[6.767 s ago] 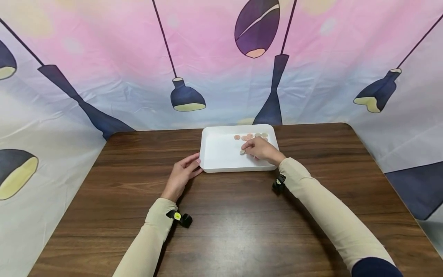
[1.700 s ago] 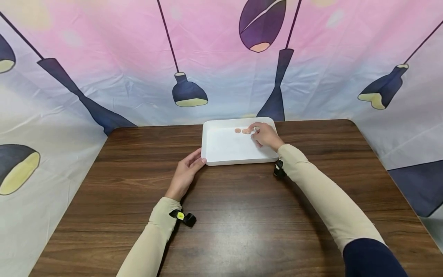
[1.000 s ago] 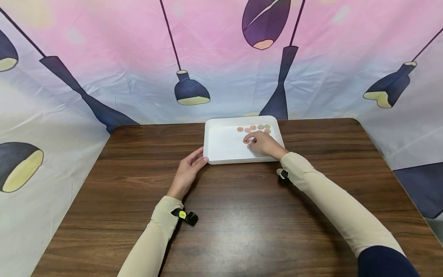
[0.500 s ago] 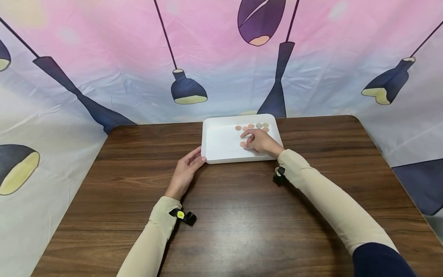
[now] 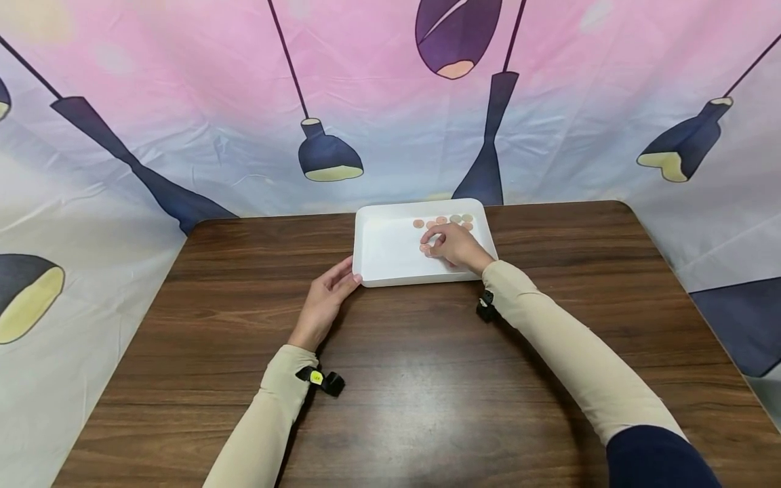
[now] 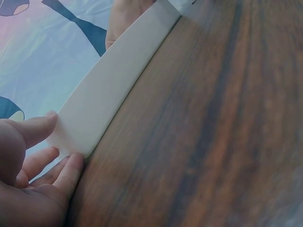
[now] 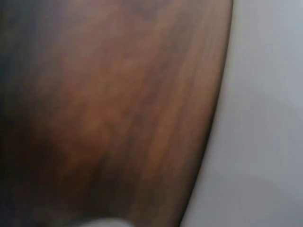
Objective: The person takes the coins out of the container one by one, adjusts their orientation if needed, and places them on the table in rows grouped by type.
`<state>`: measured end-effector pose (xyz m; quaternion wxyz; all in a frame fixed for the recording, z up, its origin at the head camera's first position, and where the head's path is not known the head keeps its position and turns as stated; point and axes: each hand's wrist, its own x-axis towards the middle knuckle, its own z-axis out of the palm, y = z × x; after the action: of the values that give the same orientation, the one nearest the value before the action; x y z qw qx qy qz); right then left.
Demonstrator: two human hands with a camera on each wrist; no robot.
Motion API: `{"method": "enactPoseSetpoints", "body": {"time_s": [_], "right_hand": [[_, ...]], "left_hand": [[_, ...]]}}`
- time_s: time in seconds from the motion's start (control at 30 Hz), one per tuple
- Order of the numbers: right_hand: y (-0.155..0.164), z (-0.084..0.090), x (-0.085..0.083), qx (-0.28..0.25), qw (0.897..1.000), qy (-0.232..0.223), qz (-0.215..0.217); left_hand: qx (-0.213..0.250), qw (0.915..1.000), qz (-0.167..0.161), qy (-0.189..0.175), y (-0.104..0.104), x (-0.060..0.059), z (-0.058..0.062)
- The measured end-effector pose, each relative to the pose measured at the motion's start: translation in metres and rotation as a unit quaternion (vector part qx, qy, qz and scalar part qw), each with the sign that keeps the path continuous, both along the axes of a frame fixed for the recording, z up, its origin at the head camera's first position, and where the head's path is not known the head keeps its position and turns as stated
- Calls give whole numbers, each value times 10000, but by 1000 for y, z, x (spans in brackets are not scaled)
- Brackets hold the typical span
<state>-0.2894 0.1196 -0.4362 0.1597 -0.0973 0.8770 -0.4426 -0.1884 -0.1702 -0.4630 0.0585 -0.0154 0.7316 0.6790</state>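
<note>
A shallow white tray (image 5: 390,261) lies at the far side of the table, with several copper-coloured and silvery coins (image 5: 442,220) towards its back right. My left hand (image 5: 320,301) holds the tray's front left corner. In the left wrist view, the thumb (image 6: 40,128) touches the tray wall (image 6: 94,101) near its rim and fingertips touch it lower down. My right hand (image 5: 454,245) is over the tray, thumb and index finger curved around a copper-coloured coin (image 5: 425,249) in front of the others. The right wrist view shows neither hand nor coins, only blurred table and tray wall.
The brown wooden table (image 5: 396,379) spreads out in front of the tray. Behind it hangs a cloth (image 5: 232,81) printed with lamps. Each wrist wears a small black camera (image 5: 331,383) on a strap.
My right hand has drawn back from the rear coins towards the tray's middle, with a copper-coloured coin at its fingertips. Much earlier, a silvery coin was there. My left hand stays at the corner.
</note>
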Motion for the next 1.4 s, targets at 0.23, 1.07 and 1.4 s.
{"method": "enactPoseSetpoints", "body": {"time_s": [0.23,1.07,1.4], "right_hand": [[-2,1,1,315,9989,318,133],[8,13,5,-246,9996,-124,61],[24,34,19,-669,9951,-716,109]], "left_hand": [[-6,10000,-26,-20,-1,0,0],[27,10000,33,17,1,1,0],[6,10000,54,-30,1,1,2]]}}
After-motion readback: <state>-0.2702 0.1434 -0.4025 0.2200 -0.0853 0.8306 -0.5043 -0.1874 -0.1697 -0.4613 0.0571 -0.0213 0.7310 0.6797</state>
